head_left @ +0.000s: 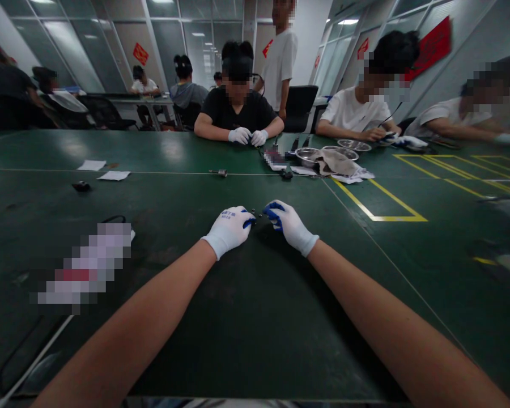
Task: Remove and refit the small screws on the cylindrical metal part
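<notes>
Both my hands wear white gloves with blue palms and reach to the middle of the dark green table (238, 317). My left hand (232, 226) is closed, its fingers curled around a small dark thing that I cannot make out. Just right of its fingertips lie several tiny dark pieces (260, 215) on the tabletop. My right hand (287, 224) is on the other side of these pieces, with its fingers bent and pointing left. Its fingertips are too small and shaded to tell whether they hold anything. The two hands do not touch.
A blurred power strip (89, 263) with cables lies left. Beyond are a black object (81, 186), white papers (114, 175), a metal part (221, 173), and metal bowls (308, 157) with a cloth (335, 162). People sit across the table; yellow tape (402, 219) marks the right.
</notes>
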Action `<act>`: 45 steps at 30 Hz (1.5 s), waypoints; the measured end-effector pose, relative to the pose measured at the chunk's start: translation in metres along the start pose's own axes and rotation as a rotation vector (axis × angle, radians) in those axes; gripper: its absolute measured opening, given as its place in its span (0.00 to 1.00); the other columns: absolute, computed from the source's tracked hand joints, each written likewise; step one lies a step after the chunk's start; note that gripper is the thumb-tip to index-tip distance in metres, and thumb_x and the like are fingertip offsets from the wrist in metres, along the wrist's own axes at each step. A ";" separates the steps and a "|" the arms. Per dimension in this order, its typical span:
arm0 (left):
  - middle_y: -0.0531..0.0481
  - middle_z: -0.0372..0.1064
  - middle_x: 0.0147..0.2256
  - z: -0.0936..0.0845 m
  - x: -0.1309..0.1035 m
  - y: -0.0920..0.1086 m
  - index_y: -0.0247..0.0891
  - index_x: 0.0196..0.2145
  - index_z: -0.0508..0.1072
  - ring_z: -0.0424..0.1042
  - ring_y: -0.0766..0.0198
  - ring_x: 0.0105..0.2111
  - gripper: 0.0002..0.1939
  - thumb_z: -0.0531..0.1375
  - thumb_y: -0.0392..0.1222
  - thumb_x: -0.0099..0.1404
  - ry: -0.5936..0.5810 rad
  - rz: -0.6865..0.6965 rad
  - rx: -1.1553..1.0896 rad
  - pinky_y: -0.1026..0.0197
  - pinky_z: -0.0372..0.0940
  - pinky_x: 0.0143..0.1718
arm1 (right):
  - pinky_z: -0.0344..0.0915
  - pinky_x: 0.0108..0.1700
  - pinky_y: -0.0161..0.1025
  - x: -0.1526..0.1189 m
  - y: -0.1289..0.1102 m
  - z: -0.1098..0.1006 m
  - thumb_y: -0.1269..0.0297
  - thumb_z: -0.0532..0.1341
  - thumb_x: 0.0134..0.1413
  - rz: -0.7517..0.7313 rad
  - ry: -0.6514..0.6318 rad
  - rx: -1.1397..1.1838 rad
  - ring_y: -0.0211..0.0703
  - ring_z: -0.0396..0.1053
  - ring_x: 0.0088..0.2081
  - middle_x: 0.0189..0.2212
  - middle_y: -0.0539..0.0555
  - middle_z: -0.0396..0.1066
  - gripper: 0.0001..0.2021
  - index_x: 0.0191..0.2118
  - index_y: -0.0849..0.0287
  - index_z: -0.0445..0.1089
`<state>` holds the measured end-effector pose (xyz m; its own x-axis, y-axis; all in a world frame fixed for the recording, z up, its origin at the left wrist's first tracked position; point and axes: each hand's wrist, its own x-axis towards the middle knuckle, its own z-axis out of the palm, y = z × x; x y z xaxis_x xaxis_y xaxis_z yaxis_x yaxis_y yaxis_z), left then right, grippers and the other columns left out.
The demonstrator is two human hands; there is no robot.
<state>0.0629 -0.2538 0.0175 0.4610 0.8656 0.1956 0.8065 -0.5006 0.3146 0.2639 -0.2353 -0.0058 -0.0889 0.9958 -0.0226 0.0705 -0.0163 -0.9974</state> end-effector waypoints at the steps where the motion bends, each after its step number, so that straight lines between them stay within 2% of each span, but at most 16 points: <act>1: 0.40 0.79 0.50 0.001 0.001 0.000 0.40 0.49 0.83 0.78 0.48 0.51 0.15 0.59 0.39 0.70 0.001 0.005 -0.028 0.45 0.71 0.60 | 0.67 0.32 0.37 -0.002 0.001 0.002 0.59 0.62 0.52 -0.078 0.017 -0.119 0.42 0.67 0.29 0.27 0.48 0.69 0.05 0.34 0.53 0.70; 4: 0.43 0.80 0.52 0.002 0.005 -0.005 0.41 0.52 0.82 0.78 0.49 0.53 0.16 0.61 0.38 0.69 0.063 -0.041 -0.197 0.47 0.70 0.62 | 0.71 0.45 0.44 -0.007 0.001 0.005 0.62 0.60 0.58 -0.303 0.054 -0.543 0.47 0.72 0.39 0.35 0.52 0.76 0.06 0.36 0.53 0.74; 6: 0.44 0.80 0.54 0.004 0.009 -0.012 0.40 0.54 0.81 0.78 0.52 0.56 0.19 0.61 0.34 0.67 0.156 -0.119 -0.364 0.49 0.68 0.65 | 0.71 0.50 0.47 -0.010 0.001 0.004 0.62 0.60 0.61 -0.349 0.049 -0.755 0.49 0.74 0.42 0.40 0.55 0.78 0.08 0.41 0.54 0.77; 8: 0.43 0.80 0.54 0.005 0.014 -0.018 0.37 0.53 0.81 0.78 0.54 0.56 0.20 0.59 0.31 0.67 0.244 -0.204 -0.515 0.50 0.69 0.65 | 0.71 0.50 0.47 -0.011 -0.001 0.004 0.61 0.62 0.63 -0.348 0.015 -0.862 0.50 0.75 0.43 0.43 0.57 0.78 0.09 0.44 0.53 0.79; 11: 0.43 0.82 0.52 0.007 0.017 -0.021 0.36 0.50 0.82 0.79 0.55 0.54 0.18 0.58 0.29 0.66 0.287 -0.248 -0.581 0.50 0.70 0.63 | 0.71 0.48 0.45 -0.010 -0.002 0.004 0.57 0.66 0.63 -0.339 -0.057 -0.916 0.48 0.76 0.43 0.43 0.55 0.78 0.10 0.47 0.50 0.82; 17: 0.45 0.82 0.51 0.001 0.012 -0.012 0.39 0.49 0.83 0.79 0.52 0.54 0.15 0.61 0.33 0.66 0.202 -0.173 -0.405 0.49 0.69 0.65 | 0.72 0.42 0.42 -0.004 -0.003 0.008 0.55 0.69 0.61 -0.268 -0.066 -0.994 0.47 0.76 0.39 0.41 0.53 0.77 0.10 0.46 0.45 0.84; 22: 0.46 0.83 0.49 -0.002 0.011 -0.014 0.39 0.48 0.83 0.80 0.52 0.52 0.15 0.61 0.34 0.67 0.203 -0.201 -0.451 0.50 0.71 0.62 | 0.74 0.48 0.45 -0.001 0.000 0.001 0.59 0.69 0.61 -0.294 -0.069 -0.958 0.49 0.78 0.42 0.42 0.54 0.80 0.07 0.43 0.48 0.84; 28: 0.43 0.81 0.52 0.000 0.010 -0.016 0.39 0.51 0.82 0.78 0.50 0.54 0.16 0.61 0.37 0.67 0.213 -0.198 -0.402 0.46 0.69 0.64 | 0.76 0.51 0.47 -0.006 0.007 -0.032 0.59 0.69 0.60 -0.282 -0.004 -1.002 0.51 0.80 0.44 0.43 0.55 0.82 0.07 0.43 0.50 0.84; 33: 0.43 0.80 0.53 0.002 0.011 -0.016 0.38 0.52 0.81 0.78 0.49 0.55 0.16 0.61 0.37 0.68 0.219 -0.201 -0.367 0.45 0.69 0.65 | 0.76 0.50 0.48 -0.010 0.009 -0.066 0.59 0.68 0.60 -0.198 0.130 -1.102 0.53 0.81 0.44 0.43 0.57 0.83 0.08 0.42 0.52 0.84; 37: 0.44 0.81 0.52 0.001 0.011 -0.016 0.40 0.50 0.82 0.78 0.49 0.55 0.15 0.61 0.37 0.68 0.219 -0.192 -0.382 0.45 0.69 0.64 | 0.75 0.52 0.50 -0.011 0.007 -0.078 0.58 0.67 0.61 -0.135 0.193 -1.057 0.54 0.81 0.44 0.42 0.57 0.84 0.10 0.44 0.53 0.83; 39: 0.44 0.81 0.52 0.000 0.012 -0.015 0.40 0.50 0.82 0.78 0.50 0.54 0.15 0.61 0.36 0.68 0.221 -0.196 -0.397 0.46 0.69 0.64 | 0.75 0.54 0.51 -0.013 0.005 -0.074 0.58 0.65 0.63 -0.164 0.228 -1.005 0.55 0.81 0.48 0.46 0.57 0.84 0.14 0.50 0.52 0.82; 41: 0.44 0.82 0.51 0.000 0.013 -0.015 0.38 0.50 0.82 0.79 0.52 0.53 0.14 0.61 0.36 0.68 0.222 -0.209 -0.409 0.48 0.70 0.63 | 0.74 0.56 0.51 -0.016 0.001 -0.062 0.57 0.63 0.65 -0.227 0.236 -0.999 0.55 0.80 0.51 0.51 0.56 0.82 0.17 0.56 0.51 0.80; 43: 0.43 0.82 0.50 0.000 0.013 -0.013 0.37 0.49 0.82 0.79 0.53 0.53 0.14 0.61 0.35 0.68 0.224 -0.219 -0.408 0.50 0.70 0.62 | 0.73 0.57 0.48 -0.019 -0.005 -0.042 0.56 0.61 0.68 -0.285 0.172 -1.065 0.54 0.79 0.53 0.54 0.56 0.81 0.19 0.60 0.50 0.78; 45: 0.43 0.82 0.50 0.000 0.014 -0.012 0.37 0.49 0.82 0.79 0.53 0.53 0.14 0.61 0.34 0.68 0.225 -0.218 -0.401 0.52 0.70 0.62 | 0.74 0.55 0.47 -0.019 -0.012 -0.019 0.55 0.59 0.70 -0.311 0.054 -1.178 0.53 0.79 0.53 0.54 0.56 0.80 0.20 0.61 0.47 0.76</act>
<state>0.0591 -0.2357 0.0164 0.1713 0.9484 0.2666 0.6491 -0.3123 0.6936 0.2839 -0.2526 0.0079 -0.2237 0.9454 0.2370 0.9140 0.2879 -0.2859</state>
